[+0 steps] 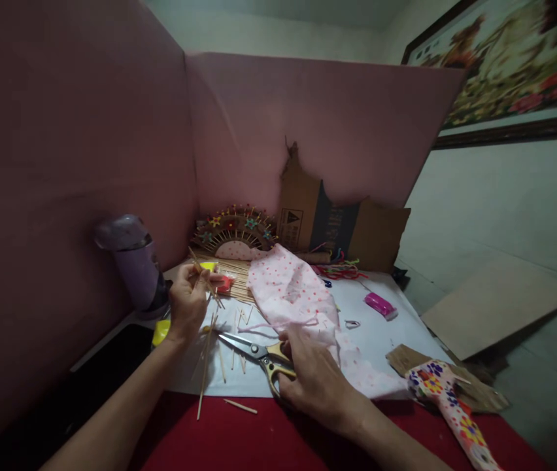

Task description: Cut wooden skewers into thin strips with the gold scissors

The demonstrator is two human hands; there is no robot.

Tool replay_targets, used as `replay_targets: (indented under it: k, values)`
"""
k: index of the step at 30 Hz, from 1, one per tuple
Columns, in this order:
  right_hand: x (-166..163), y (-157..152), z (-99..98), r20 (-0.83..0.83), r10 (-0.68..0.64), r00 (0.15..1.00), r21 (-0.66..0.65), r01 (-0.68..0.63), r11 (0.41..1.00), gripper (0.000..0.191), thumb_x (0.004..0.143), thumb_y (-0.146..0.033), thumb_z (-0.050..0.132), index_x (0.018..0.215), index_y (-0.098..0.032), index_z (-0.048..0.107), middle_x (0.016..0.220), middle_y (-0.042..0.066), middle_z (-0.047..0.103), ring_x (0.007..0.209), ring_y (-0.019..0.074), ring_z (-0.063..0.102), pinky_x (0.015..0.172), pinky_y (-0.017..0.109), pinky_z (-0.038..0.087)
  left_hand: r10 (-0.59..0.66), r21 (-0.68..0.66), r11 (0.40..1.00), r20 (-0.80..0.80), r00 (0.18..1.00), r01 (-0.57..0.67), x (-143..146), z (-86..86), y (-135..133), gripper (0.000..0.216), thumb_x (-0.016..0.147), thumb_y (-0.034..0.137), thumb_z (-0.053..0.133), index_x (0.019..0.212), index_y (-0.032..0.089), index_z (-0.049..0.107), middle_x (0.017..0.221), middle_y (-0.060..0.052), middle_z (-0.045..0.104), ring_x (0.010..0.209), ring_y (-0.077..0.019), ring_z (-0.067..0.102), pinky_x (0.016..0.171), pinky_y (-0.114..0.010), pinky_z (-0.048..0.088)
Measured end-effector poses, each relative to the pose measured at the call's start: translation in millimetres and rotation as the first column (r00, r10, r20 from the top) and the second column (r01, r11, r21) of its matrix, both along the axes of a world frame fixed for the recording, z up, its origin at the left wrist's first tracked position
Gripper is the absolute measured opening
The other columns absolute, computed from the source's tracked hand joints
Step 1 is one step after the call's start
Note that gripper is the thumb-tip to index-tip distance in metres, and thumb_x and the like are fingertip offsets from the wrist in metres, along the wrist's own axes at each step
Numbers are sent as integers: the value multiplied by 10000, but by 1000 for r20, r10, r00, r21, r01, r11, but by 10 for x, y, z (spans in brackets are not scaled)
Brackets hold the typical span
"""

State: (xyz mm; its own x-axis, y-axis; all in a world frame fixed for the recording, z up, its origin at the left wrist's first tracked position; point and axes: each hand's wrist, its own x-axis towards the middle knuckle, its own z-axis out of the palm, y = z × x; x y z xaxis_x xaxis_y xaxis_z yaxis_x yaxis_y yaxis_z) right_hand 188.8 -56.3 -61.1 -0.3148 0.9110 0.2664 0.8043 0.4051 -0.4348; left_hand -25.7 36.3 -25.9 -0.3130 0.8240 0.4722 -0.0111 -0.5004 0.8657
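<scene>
Thin wooden sticks [218, 299] are pinched in my left hand [187, 307], which is raised above the left part of the white sheet. My right hand [315, 379] grips the tan handles of a pair of scissors [253, 350]. The scissors' blades point left and look closed or nearly so. Below and left of the blade tips lie several loose sticks and cut pieces [222, 363]. Behind my right hand spreads a pink dotted cloth [291, 284], partly over a row of laid-out sticks [235, 273].
A purple bottle [136, 268] stands at the left wall. At the back are a decorated fan-shaped piece [232, 229] and torn cardboard [303, 203]. Coloured cords [340, 267], a magenta packet [380, 305] and a flower-patterned object [438, 386] lie to the right.
</scene>
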Motion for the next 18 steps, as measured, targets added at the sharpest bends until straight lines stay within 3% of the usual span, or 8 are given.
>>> replay_targets:
  k: [6,12,18]
  values:
    - [11,-2,35,-86,-55,995,-42,51,998,344,680,-167,509,1017,-166,443,821,45,597,726,178,548,606,254,368,29,17,999,62,998,-30,-28,24,-70,153,745,245,614,801,197,480,638,5,669,646,-163,672,628,-239,494]
    - [18,19,-39,8,-188,982,69,187,980,268,695,-163,487,963,-162,479,846,70,611,774,218,551,640,293,356,-157,-68,984,134,978,168,5,29,-104,240,723,314,645,825,175,478,614,-8,680,596,-184,673,626,-287,519]
    - [28,36,-37,117,-165,979,140,149,979,77,742,-193,526,813,-182,553,866,65,599,795,216,535,702,324,361,-252,-145,950,174,952,278,43,3,-131,289,695,343,674,821,156,495,674,-45,708,627,-195,679,688,-326,517]
